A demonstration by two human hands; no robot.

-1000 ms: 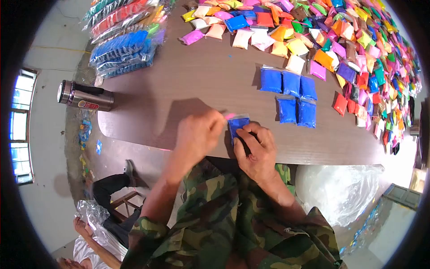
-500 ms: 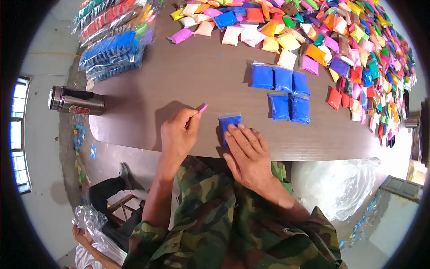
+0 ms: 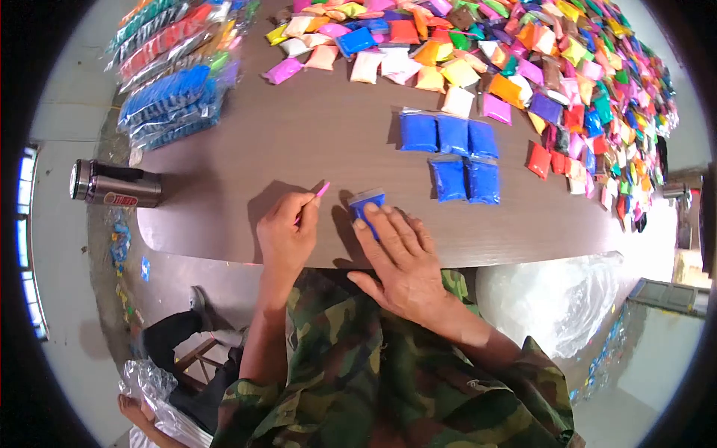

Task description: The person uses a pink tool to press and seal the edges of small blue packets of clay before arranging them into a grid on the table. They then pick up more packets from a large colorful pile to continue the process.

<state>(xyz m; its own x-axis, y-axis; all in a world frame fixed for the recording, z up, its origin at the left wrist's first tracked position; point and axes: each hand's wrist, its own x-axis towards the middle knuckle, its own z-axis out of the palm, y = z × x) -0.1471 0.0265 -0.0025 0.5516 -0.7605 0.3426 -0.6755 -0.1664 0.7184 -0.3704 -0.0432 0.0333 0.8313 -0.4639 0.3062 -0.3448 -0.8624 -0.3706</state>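
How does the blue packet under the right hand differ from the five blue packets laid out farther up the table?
The blue packet under the right hand lies alone near the table edge, pressed flat by the right hand and mostly covered. The five blue packets lie untouched and fully in view, side by side in two rows, three above two. All are the same blue. The left hand holds a pink stick beside the single one.

labels: you have one, a red-and-white band on the steel and black flask [image 3: 113, 187] lying at the table's left end | legibility: lettering too small to read | packets on the table: no print you can make out
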